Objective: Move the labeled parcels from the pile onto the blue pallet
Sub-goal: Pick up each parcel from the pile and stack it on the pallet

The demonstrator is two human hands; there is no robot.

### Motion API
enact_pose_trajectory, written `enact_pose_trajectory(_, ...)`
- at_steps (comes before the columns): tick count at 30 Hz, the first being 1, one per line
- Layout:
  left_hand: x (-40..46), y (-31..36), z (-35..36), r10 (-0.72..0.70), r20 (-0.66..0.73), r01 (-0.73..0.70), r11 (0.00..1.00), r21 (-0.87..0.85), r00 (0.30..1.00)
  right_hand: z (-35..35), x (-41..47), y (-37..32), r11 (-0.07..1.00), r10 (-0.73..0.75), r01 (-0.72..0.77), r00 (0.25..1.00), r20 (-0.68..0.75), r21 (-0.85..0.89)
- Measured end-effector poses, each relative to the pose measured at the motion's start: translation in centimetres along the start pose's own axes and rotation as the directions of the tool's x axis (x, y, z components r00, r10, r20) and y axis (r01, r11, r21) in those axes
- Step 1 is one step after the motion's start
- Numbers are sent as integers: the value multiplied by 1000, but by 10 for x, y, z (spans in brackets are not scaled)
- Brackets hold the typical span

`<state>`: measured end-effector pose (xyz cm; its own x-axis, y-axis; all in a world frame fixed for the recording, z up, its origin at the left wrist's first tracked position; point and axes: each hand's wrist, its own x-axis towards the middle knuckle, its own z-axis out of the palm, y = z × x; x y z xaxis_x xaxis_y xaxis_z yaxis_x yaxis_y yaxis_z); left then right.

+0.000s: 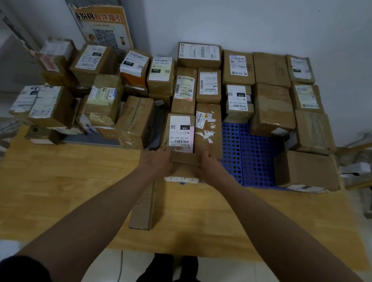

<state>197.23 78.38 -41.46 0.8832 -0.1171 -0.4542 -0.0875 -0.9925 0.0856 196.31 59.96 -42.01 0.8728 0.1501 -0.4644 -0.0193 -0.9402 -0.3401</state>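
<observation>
A small brown parcel (184, 163) sits at the near left corner of the blue pallet (249, 155), its label facing me along the bottom edge. My left hand (157, 163) grips its left side and my right hand (211, 169) grips its right side. Behind it stand a parcel marked 15H (179, 132) and several more labeled parcels in rows on the pallet. The pile of parcels (83, 96) lies to the left at the back of the wooden table (64, 186). Perforated blue surface shows bare in the pallet's near middle.
A long flat cardboard box (143, 204) lies on the table between my forearms. A large box (306, 170) stands at the pallet's near right corner. A poster with a QR code (102, 30) leans against the white wall behind the pile.
</observation>
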Motion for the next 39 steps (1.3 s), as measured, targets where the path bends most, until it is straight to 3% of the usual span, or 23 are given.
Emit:
enact_pose_trajectory(9,-21,8,-31,4,-4,-4,999,35,1000,-42,-17,-12,996,-21,23,999,26,-89)
enact_pose_trajectory(19,-58,-10,-56,-59,-23,60,996,65,998,-66,-32,-58,959,-175,181,983,48,-217)
enact_pose_trajectory(28,-88,-70,-64,-174,20,172,984,52,985,-62,-33,-118,922,-273,284,959,79,-263)
enact_pose_trajectory(39,-77,-190,-109,-254,-2,254,967,-3,967,-66,18,-225,898,-313,336,941,127,-283)
